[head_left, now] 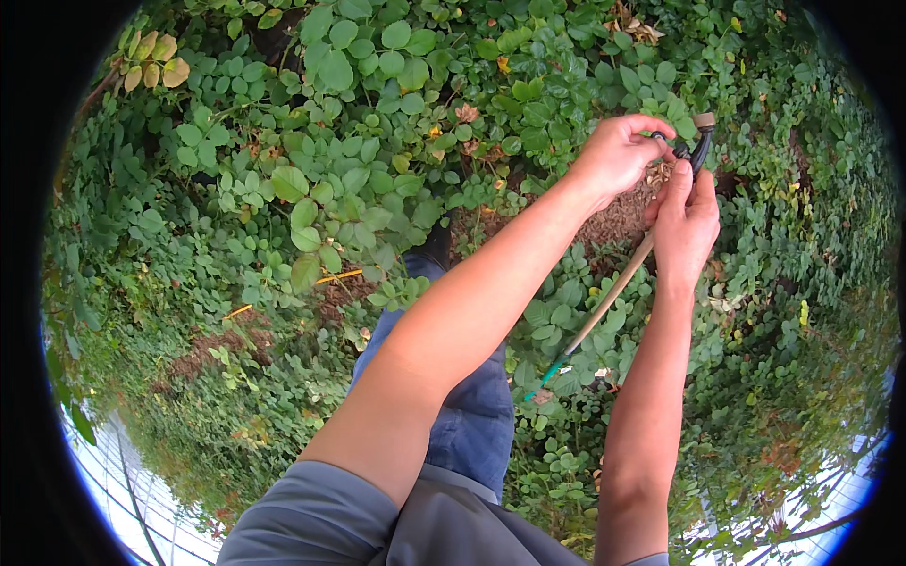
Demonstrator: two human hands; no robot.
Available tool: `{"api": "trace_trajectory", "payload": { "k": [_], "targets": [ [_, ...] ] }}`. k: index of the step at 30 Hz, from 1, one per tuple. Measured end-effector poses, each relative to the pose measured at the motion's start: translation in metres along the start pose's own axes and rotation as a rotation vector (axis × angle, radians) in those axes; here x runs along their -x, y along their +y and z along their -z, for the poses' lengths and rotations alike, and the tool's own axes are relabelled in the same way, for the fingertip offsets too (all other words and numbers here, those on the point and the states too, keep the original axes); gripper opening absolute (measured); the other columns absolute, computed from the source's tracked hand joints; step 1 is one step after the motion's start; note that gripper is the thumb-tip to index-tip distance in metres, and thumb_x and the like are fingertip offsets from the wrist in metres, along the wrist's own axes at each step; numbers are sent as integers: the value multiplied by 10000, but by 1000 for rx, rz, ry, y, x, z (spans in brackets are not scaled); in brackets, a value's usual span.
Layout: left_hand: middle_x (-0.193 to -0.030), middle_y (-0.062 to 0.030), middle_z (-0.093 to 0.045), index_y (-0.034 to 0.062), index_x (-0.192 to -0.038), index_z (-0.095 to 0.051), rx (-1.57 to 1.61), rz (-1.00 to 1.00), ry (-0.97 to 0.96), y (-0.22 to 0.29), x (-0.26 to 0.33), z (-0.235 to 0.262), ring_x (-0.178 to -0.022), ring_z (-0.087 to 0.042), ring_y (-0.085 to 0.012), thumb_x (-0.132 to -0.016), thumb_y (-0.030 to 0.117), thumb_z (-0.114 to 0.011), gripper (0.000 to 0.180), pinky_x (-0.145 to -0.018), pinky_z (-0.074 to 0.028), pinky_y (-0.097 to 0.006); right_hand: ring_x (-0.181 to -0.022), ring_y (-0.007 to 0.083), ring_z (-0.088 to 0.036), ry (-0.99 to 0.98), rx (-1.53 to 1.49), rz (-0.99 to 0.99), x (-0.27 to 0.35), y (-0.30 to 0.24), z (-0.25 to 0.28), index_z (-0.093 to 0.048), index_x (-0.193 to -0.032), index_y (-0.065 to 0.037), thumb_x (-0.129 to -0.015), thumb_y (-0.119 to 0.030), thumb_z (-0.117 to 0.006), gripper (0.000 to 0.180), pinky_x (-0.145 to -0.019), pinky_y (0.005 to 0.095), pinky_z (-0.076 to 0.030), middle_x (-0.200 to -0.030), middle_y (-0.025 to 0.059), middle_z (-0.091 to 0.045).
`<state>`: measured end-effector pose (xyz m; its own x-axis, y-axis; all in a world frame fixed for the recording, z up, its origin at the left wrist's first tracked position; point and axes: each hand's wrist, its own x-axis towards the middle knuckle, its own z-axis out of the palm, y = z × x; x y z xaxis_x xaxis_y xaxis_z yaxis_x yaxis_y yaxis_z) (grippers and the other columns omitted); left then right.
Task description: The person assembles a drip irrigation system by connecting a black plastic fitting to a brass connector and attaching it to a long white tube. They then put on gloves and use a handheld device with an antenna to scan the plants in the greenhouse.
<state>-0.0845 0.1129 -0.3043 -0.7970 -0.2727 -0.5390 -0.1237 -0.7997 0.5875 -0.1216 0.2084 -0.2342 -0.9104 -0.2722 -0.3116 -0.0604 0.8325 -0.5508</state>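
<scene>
Both my hands meet at the upper right, above low green leaves. My left hand [618, 156] is closed, its thumb and forefinger pinched at a small dark part. My right hand [686, 222] is closed round a black curved piece [701, 151] that has a tan end at its top. The exact kind of this piece cannot be made out, and the fingers cover much of it. A long wooden stick [609, 300] with a green lower end slants down to the left from beside my right hand; its upper end is hidden behind that hand.
Dense leafy plants [340, 141] surround me on all sides. Brown mulch [613, 226] shows below my hands. A thin yellow strip [340, 275] lies among the leaves to the left. My jeans-clad leg [472, 415] stands in the plants, below my left forearm.
</scene>
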Motion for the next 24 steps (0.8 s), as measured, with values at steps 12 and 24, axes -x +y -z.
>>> {"api": "trace_trajectory", "payload": {
  "k": [12, 24],
  "targets": [
    [-891, -45, -654, 25, -1208, -618, 250, 103, 0, -9, 6, -24, -501, -460, -54, -1020, 163, -536, 247, -401, -342, -231, -544, 98, -555, -7, -22, 30, -8, 10, 4, -624, -939, -43, -1029, -330, -520, 318, -501, 284, -442, -638, 15, -583],
    [-815, -48, -624, 14, -1158, -614, 334, 68, 25, -13, 11, -28, -466, -478, -84, -1041, 151, -476, 226, -362, -356, -272, -545, 57, -519, -10, -128, 38, -4, 11, 3, -575, -872, -63, -1045, -313, -506, 312, -476, 226, -411, -631, -24, -548]
  ]
}}
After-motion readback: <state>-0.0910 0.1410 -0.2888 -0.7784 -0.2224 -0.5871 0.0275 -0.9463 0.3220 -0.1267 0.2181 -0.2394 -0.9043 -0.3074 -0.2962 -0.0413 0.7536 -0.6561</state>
